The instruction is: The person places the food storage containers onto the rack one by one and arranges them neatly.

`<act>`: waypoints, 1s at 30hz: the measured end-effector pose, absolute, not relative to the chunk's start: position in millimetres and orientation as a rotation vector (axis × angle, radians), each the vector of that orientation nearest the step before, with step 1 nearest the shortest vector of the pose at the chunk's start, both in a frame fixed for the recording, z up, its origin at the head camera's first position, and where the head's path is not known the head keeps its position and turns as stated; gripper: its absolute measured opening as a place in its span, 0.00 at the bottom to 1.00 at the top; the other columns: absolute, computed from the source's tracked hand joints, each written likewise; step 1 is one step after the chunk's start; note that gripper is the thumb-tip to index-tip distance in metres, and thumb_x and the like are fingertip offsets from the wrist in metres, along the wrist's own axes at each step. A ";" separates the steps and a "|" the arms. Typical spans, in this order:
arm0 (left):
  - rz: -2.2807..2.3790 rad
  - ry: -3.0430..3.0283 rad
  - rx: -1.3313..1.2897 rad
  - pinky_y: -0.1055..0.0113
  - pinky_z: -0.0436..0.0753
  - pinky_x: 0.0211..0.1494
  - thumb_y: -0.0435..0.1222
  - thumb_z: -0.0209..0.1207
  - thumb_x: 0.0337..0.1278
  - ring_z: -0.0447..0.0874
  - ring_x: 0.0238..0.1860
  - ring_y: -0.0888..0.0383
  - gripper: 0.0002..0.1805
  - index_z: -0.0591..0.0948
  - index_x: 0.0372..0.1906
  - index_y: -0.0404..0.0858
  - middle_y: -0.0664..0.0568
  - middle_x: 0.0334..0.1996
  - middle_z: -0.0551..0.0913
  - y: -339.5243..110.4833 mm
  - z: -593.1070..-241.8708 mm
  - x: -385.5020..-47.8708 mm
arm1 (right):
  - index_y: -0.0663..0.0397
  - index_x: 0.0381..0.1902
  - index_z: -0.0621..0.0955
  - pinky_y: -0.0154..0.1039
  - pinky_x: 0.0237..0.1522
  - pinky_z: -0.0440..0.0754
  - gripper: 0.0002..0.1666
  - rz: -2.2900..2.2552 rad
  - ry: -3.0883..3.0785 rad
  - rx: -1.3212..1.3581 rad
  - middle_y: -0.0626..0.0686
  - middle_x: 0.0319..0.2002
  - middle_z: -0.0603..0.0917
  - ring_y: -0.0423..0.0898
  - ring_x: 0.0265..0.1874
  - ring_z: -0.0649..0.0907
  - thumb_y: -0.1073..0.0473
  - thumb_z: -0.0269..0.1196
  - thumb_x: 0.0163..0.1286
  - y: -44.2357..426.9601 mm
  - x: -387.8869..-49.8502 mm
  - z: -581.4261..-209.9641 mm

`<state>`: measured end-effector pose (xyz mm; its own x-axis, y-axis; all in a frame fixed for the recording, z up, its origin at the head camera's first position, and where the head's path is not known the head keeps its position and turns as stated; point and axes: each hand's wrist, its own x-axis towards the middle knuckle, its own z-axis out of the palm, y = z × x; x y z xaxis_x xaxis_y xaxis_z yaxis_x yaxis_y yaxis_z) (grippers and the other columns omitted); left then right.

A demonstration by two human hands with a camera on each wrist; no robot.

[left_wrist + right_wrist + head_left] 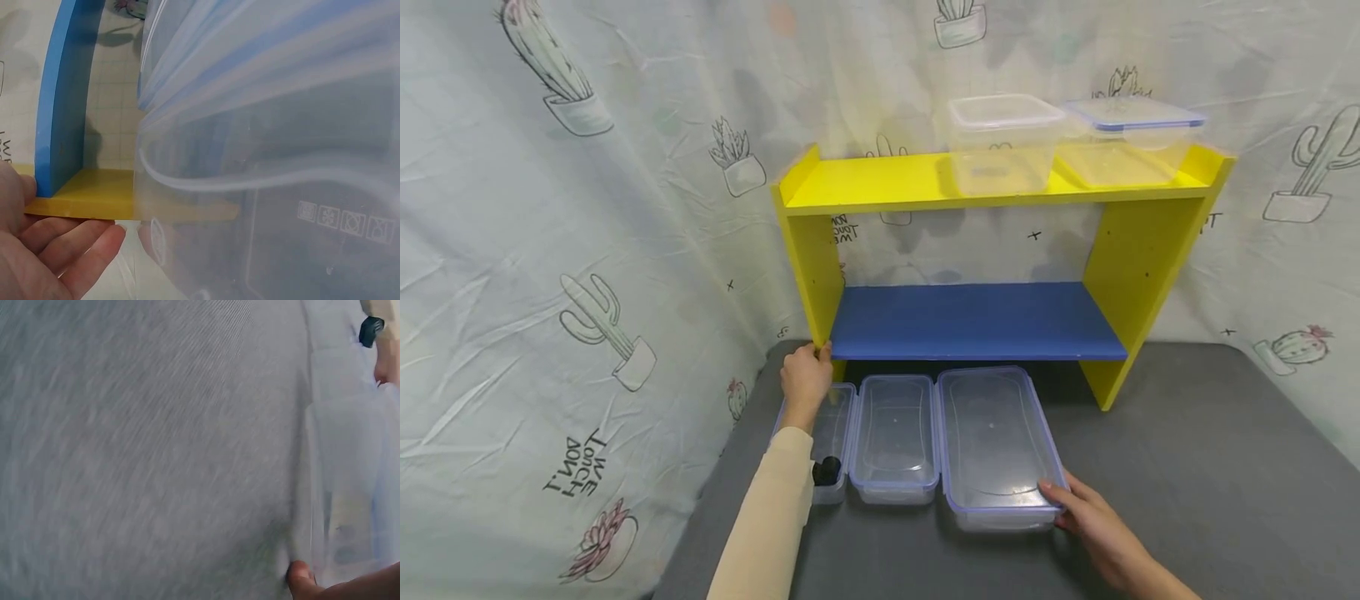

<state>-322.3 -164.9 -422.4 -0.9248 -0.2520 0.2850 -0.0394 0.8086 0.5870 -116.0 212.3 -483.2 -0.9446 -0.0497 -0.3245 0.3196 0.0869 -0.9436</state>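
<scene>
My left hand (805, 379) holds the lower front edge of the yellow left side panel (812, 283) of a small shelf unit. In the left wrist view, the thumb is by the blue board (59, 119) and the fingers lie along the panel's other face. At the front right corner of a large lidded plastic container (996, 442), my right hand (1097, 521) grips with the thumb on the lid; its other fingers are partly hidden. Beside it stand a medium lidded container (895, 433) and a narrow one (838, 417), the latter partly behind the left forearm.
On the yellow top shelf (872, 179) stand two clear containers, one with a whitish lid (1006, 112) and one with a blue-rimmed lid (1138, 112). A grey tabletop (1210, 492) lies beneath. Cactus-print cloth (647, 208) hangs behind and at the left.
</scene>
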 end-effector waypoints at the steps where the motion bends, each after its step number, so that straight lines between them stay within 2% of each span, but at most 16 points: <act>1: -0.849 -2.644 0.223 0.46 0.80 0.38 0.51 0.51 0.70 0.84 0.34 0.38 0.23 0.82 0.35 0.34 0.39 0.31 0.85 -165.1 -423.0 -322.3 | 0.59 0.75 0.55 0.36 0.50 0.75 0.39 -1.968 2.067 0.267 0.43 0.51 0.80 0.33 0.46 0.78 0.50 0.53 0.75 211.7 -115.0 -483.1; 4: -0.853 -2.638 0.230 0.45 0.80 0.39 0.51 0.51 0.70 0.84 0.35 0.37 0.23 0.83 0.35 0.34 0.39 0.31 0.86 -165.8 -423.9 -322.2 | 0.49 0.78 0.48 0.43 0.53 0.76 0.40 -2.049 1.954 0.238 0.44 0.56 0.76 0.39 0.51 0.78 0.48 0.51 0.76 211.6 -112.7 -483.5; 6: -0.857 -2.635 0.227 0.45 0.80 0.39 0.50 0.51 0.70 0.84 0.35 0.38 0.23 0.83 0.35 0.34 0.39 0.31 0.86 -166.2 -424.1 -322.1 | 0.44 0.78 0.43 0.49 0.53 0.76 0.41 -2.098 1.863 0.206 0.49 0.61 0.71 0.44 0.53 0.76 0.50 0.49 0.77 212.7 -111.4 -484.3; 9: -0.857 -2.630 0.217 0.46 0.80 0.38 0.50 0.51 0.70 0.84 0.33 0.38 0.23 0.83 0.35 0.34 0.40 0.30 0.85 -166.3 -423.8 -322.2 | 0.39 0.78 0.37 0.55 0.54 0.76 0.43 -2.163 1.769 0.182 0.56 0.74 0.53 0.50 0.58 0.72 0.56 0.48 0.76 213.7 -109.1 -487.0; 11: -0.857 -2.631 0.216 0.46 0.80 0.37 0.50 0.51 0.70 0.83 0.33 0.39 0.23 0.83 0.35 0.34 0.40 0.30 0.85 -166.3 -423.9 -322.6 | 0.37 0.78 0.34 0.56 0.54 0.76 0.45 -2.212 1.726 0.132 0.58 0.77 0.38 0.48 0.59 0.71 0.59 0.47 0.76 215.1 -107.3 -492.1; 16: -0.848 -2.630 0.214 0.48 0.80 0.36 0.50 0.51 0.70 0.83 0.31 0.40 0.23 0.82 0.34 0.35 0.41 0.28 0.84 -165.0 -425.0 -325.5 | 0.32 0.77 0.36 0.55 0.53 0.79 0.43 -2.310 1.752 0.101 0.57 0.76 0.40 0.35 0.52 0.77 0.59 0.46 0.78 214.4 -100.7 -504.8; 18: -0.846 -2.628 0.212 0.49 0.79 0.35 0.50 0.51 0.70 0.82 0.29 0.41 0.22 0.82 0.33 0.35 0.42 0.27 0.84 -164.4 -425.0 -326.2 | 0.32 0.78 0.38 0.56 0.52 0.79 0.42 -2.335 1.778 0.141 0.59 0.75 0.42 0.35 0.51 0.78 0.59 0.47 0.78 212.3 -98.9 -506.3; 20: -0.847 -2.627 0.209 0.49 0.79 0.34 0.50 0.51 0.70 0.82 0.29 0.42 0.22 0.82 0.33 0.35 0.42 0.26 0.84 -164.2 -424.7 -326.3 | 0.32 0.78 0.40 0.56 0.52 0.80 0.41 -2.347 1.784 0.156 0.61 0.76 0.38 0.33 0.51 0.78 0.58 0.47 0.78 211.4 -98.6 -507.0; 25: -0.852 -2.623 0.210 0.50 0.78 0.33 0.50 0.51 0.70 0.81 0.28 0.43 0.23 0.82 0.33 0.35 0.42 0.26 0.83 -164.3 -424.3 -325.2 | 0.34 0.78 0.40 0.55 0.53 0.79 0.41 -2.371 1.759 0.136 0.57 0.78 0.31 0.30 0.52 0.77 0.59 0.46 0.78 212.8 -98.0 -510.0; 27: -0.854 -2.624 0.215 0.51 0.78 0.33 0.50 0.51 0.70 0.81 0.27 0.43 0.23 0.82 0.33 0.35 0.42 0.26 0.83 -164.5 -424.3 -324.7 | 0.34 0.78 0.40 0.54 0.53 0.79 0.40 -2.383 1.734 0.111 0.50 0.79 0.34 0.30 0.53 0.77 0.58 0.46 0.79 214.0 -97.4 -511.3; 30: -0.856 -2.628 0.216 0.51 0.78 0.32 0.50 0.51 0.70 0.81 0.27 0.44 0.23 0.82 0.33 0.35 0.42 0.26 0.83 -164.5 -424.1 -323.5 | 0.33 0.78 0.40 0.53 0.53 0.80 0.38 -2.412 1.680 0.037 0.32 0.74 0.49 0.30 0.54 0.77 0.58 0.44 0.79 216.4 -94.7 -513.1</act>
